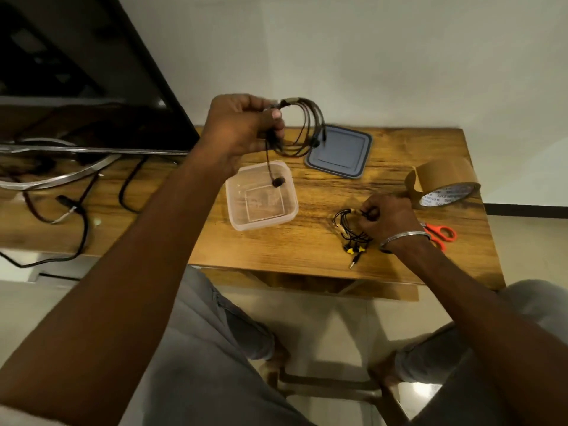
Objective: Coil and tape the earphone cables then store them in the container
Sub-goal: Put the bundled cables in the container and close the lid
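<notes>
The left grip (242, 124) is up in the air, in the upper middle of the frame. Its fingers are curled tight around one side of a black earphone coil (304, 127). The loops of the coil stick out to the right of the grip. A small pale band wraps the coil at the top, right by the fingertips. One earbud (278, 182) hangs down on its wire, under the grip and over the clear container (233, 221). The container sits open on the wooden bench (276, 250), in the middle of the frame.

The right grip (387, 218) is low on the bench, at the right. Its fingers are bent and pinch the top of a second earphone bundle (350, 241). This bundle lies on the bench, just left of the grip, with yellow bits and a plug at its lower end.

A grey lid (338, 152) lies flat behind the container. A brown tape roll (442, 179) stands near the right edge. Orange scissors (442, 235) lie just behind the right wrist.
</notes>
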